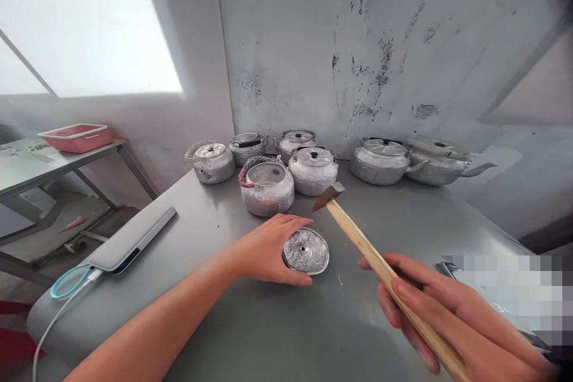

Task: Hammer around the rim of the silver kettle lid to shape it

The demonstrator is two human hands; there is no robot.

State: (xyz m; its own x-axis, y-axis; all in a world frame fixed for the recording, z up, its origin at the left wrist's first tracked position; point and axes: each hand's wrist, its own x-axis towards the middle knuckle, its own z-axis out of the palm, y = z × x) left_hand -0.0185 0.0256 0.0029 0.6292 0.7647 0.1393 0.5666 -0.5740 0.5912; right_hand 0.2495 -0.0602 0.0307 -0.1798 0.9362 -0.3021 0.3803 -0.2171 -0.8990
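My left hand (268, 250) grips the rim of a hammered aluminium kettle lid (308, 250) that lies on the grey metal table (233, 322). My right hand (430, 310) is closed round the wooden handle of a small hammer (358, 236). The hammer's dark head (329, 196) hangs just above and to the right of the lid. Behind the lid stands an open, lidless kettle (267, 190) with a wrapped handle.
Several more aluminium kettles (382, 161) stand in a row along the stained back wall. A grey power bank (134, 239) with a white cable lies at the table's left edge. A second table with a red tray (78, 137) stands at far left.
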